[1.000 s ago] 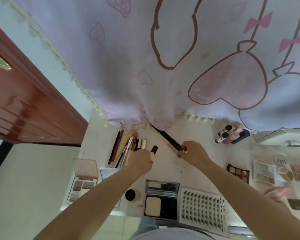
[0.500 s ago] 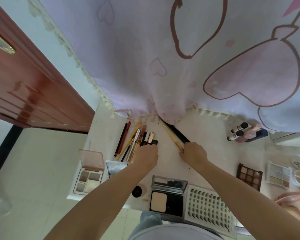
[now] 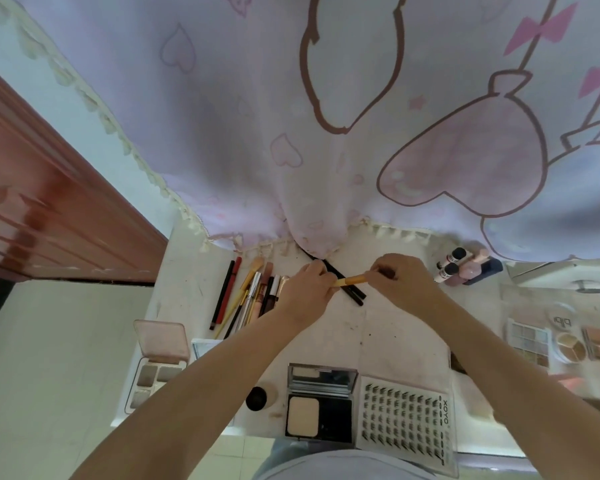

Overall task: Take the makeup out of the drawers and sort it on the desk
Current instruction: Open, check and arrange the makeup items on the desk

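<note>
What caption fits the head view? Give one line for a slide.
Both hands hold a yellow brush over black pencils, beside a row of sorted pens on the desk.

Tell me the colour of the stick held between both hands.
Yellow-orange stick, clearest in the head view.

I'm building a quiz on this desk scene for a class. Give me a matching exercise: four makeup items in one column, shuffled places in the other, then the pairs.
Things:
1. yellow-handled brush
2. false-lash tray
3. pink-lidded eyeshadow palette
4. black-capped bottles

Places:
A. desk's left edge, lid open
B. held between both hands
C. under the curtain hem, right of the hands
D. front edge, right of the powder compact

Pairs: 1-B, 2-D, 3-A, 4-C
</note>
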